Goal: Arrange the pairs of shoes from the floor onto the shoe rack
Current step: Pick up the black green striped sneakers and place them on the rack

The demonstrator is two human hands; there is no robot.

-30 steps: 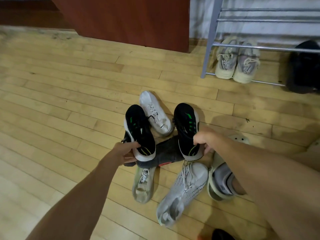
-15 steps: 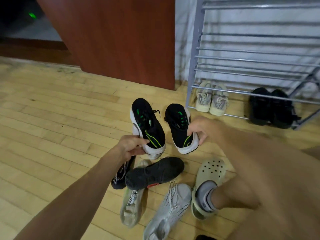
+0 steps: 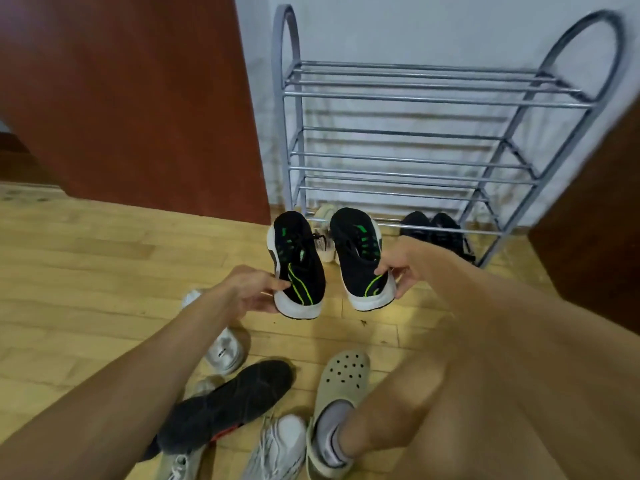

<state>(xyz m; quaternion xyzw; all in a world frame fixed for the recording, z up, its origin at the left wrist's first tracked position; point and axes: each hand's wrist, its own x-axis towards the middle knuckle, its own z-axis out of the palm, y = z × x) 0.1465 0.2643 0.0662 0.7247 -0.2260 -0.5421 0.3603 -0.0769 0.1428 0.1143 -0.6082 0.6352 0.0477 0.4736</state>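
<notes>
I hold a pair of black sneakers with green accents and white soles in the air, toes pointing at the grey metal shoe rack (image 3: 408,157). My left hand (image 3: 251,289) grips the heel of the left sneaker (image 3: 298,265). My right hand (image 3: 403,268) grips the heel of the right sneaker (image 3: 360,258). On the rack's lowest level sit a beige pair (image 3: 323,233), partly hidden behind the held shoes, and a black pair (image 3: 436,230). The upper shelves hold nothing.
On the wooden floor near me lie a dark shoe sole-up (image 3: 228,403), a white sneaker (image 3: 223,348), a pale grey sneaker (image 3: 280,448) and another light shoe (image 3: 180,462). My foot wears a beige clog (image 3: 339,386). A red-brown door (image 3: 138,98) stands left of the rack.
Both hands have lifted the black-and-green pair off the floor pile and carried it forward toward the rack. The view has tilted up, showing the whole rack.
</notes>
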